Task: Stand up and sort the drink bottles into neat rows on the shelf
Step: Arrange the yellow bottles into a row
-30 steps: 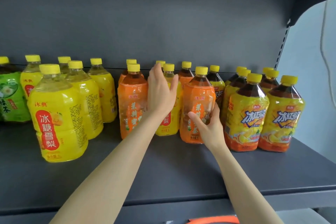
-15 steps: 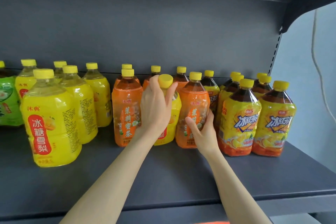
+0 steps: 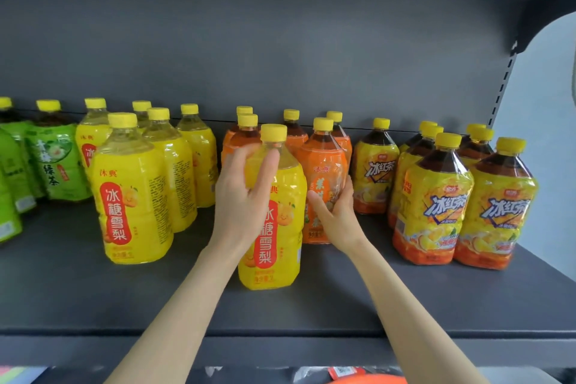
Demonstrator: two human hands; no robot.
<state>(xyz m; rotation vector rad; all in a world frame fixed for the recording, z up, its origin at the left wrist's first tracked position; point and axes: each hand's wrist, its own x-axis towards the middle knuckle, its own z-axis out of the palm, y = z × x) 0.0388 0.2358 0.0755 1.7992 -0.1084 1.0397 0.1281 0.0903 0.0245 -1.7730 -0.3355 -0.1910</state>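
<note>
Near the shelf [image 3: 311, 305] front, the upright yellow pear-drink bottle [image 3: 280, 237] is gripped by the left hand [image 3: 246, 196], its matching yellow row [image 3: 134, 196] lying toward nine o'clock, while the orange tea bottle [image 3: 324, 178] at one o'clock is clasped by the right hand [image 3: 338, 215].

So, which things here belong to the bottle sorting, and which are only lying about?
Belong to the job:
- yellow bottle, held by the left hand
- orange bottle, held by the right hand
- green bottles, standing yellow bottles, iced tea bottles
- shelf

Only lying about:
- orange object at the bottom edge
- labelled packet under the shelf
</note>
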